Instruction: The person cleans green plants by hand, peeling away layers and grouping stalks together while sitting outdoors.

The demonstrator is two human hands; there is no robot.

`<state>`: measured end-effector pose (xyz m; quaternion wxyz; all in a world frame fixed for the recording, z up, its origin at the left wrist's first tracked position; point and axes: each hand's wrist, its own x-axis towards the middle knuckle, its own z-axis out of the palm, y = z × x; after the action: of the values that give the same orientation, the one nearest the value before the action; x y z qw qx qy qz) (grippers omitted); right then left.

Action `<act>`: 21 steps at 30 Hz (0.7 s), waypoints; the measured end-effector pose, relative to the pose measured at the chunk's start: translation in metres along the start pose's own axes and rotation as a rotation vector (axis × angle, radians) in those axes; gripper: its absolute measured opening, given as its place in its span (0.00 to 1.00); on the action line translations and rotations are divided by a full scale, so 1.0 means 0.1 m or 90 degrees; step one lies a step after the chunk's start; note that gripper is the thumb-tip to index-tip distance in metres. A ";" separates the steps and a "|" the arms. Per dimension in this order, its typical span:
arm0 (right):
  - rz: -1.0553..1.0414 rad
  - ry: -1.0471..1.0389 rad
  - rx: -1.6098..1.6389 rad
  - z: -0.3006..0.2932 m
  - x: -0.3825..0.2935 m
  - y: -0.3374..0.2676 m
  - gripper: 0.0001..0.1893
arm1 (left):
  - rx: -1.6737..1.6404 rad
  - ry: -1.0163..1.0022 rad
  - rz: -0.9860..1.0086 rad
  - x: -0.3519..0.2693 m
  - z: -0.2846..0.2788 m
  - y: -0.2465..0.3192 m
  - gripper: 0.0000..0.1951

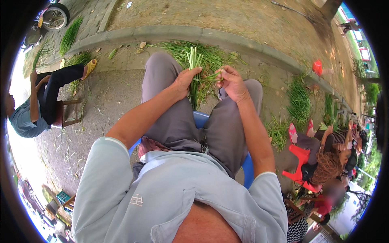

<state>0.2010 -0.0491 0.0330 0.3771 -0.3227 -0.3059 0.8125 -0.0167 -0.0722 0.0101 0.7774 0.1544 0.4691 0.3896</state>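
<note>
Between my knees, my left hand [186, 79] is closed around a bunch of green stalks with pale ends [193, 57], perhaps garlic chives. The pale ends point away from me and the green leaves hang below the hand. To its right, my right hand [230, 79] pinches a few thin green blades [212, 77] between thumb and fingers. These blades reach across to the bunch. Beyond both hands, a loose heap of the same greens [209, 53] lies on the ground by the kerb. My fingers partly hide the bunch's middle.
A concrete kerb [212, 35] curves beyond the heap. More greens [299, 98] lie at the right and another pile [70, 35] at the upper left. A seated person [30, 112] is at the left; several people sit at the right near a red plastic stool [299, 164]. A motorcycle wheel [56, 17] stands upper left.
</note>
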 end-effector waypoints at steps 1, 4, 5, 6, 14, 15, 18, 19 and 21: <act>-0.022 0.011 0.045 -0.02 -0.01 -0.02 0.04 | -0.008 -0.003 0.001 -0.01 0.02 0.02 0.11; -0.080 0.101 0.102 -0.17 0.00 -0.08 0.03 | -0.019 -0.017 -0.003 -0.04 0.06 0.07 0.11; -0.098 0.141 0.109 -0.23 0.01 -0.09 0.02 | -0.021 -0.022 -0.006 -0.05 0.07 0.08 0.11; -0.119 0.196 0.109 -0.29 0.02 -0.07 0.02 | -0.023 -0.028 -0.003 -0.05 0.06 0.08 0.12; -0.124 0.351 0.011 -0.48 0.01 -0.10 0.04 | -0.039 -0.031 0.003 -0.10 0.08 0.16 0.12; -0.091 0.356 -0.038 -0.43 0.02 -0.05 0.04 | -0.043 -0.048 0.003 -0.09 0.07 0.16 0.12; -0.062 0.339 -0.129 -0.33 0.07 0.02 0.04 | -0.052 -0.084 -0.003 -0.10 0.05 0.16 0.12; -0.064 0.329 -0.149 -0.32 0.07 0.03 0.04 | -0.053 -0.087 -0.009 -0.10 0.05 0.17 0.12; -0.085 0.317 -0.138 -0.31 0.08 0.02 0.05 | -0.057 -0.087 -0.018 -0.09 0.03 0.17 0.12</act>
<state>0.2199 -0.0358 0.0106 0.4566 -0.5301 -0.3090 0.6442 -0.0243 -0.0681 0.0277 0.8191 0.1393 0.3989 0.3880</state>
